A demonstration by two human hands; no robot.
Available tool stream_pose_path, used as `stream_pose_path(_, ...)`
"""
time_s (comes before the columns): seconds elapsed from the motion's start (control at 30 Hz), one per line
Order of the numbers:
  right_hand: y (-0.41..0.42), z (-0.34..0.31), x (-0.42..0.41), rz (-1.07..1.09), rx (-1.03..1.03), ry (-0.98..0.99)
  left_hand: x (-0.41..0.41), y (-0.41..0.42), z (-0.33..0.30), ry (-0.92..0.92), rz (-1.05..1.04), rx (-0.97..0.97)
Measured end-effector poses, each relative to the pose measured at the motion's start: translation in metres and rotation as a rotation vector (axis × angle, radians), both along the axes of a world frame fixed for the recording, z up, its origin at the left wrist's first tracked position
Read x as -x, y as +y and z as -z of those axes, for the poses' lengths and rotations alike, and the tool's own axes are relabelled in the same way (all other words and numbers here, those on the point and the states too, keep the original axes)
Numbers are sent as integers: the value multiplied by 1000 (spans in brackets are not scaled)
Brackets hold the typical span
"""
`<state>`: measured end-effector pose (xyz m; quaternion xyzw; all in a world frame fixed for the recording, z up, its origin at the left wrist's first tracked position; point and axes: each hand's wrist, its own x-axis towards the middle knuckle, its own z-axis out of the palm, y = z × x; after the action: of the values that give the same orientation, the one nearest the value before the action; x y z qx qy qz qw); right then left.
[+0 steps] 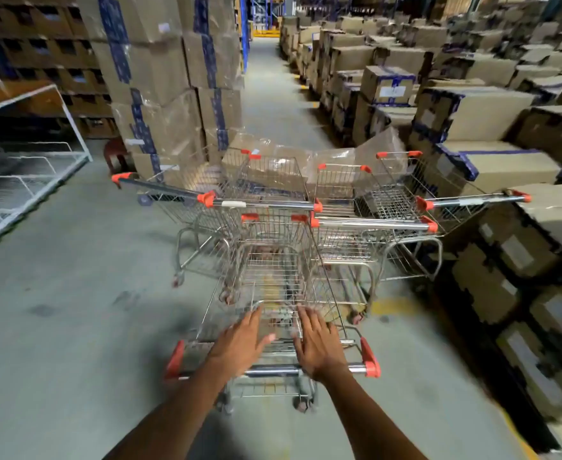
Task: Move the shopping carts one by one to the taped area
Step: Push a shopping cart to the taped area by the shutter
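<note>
the nearest shopping cart (273,293), rigid, light and free-rolling, is best gripped at its handlebar (273,370), over which the left hand (240,340) and right hand (319,343) are spread flat, holding nothing.

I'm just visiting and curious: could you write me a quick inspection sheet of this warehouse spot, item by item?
Surface: grey concrete floor, with a worn yellow mark by the carts.
Job's things: nearest shopping cart, nosed up to a cluster of parked carts; taped area not clearly seen.
Clutter: loose clear plastic wrap behind the carts.
Hands: left hand and right hand both open, fingers straight, over the cart handle.
Cables: nothing seen.
Surroundings: stacked cardboard boxes on both sides, white wire rack at left, aisle ahead.
</note>
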<state>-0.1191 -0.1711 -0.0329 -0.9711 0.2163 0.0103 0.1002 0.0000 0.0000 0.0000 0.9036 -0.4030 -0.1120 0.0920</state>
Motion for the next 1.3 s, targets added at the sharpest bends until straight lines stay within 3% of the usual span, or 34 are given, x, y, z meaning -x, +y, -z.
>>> stream_pose_path(0.1,6,13,17,38,-62,-65,19,26,21,-62,10,-109)
stream_pose_path(0.2,9,13,27,-29,-24,-86,30,40,35,-101,2,-67)
stream_pose_path(0.33,1,6,34,-222,27,129,24,27,25,-15,28,-240)
stream_pose_path(0.47,-5,3,31,-287,-61,339,37,21,21,9,-18,-351)
stream_pose_path(0.77,13,8,94,-245,-47,285,113,42,27,15,-72,-377)
stream_pose_path(1.3,103,1,270,-548,59,286,342,149,19,43,-267,-370)
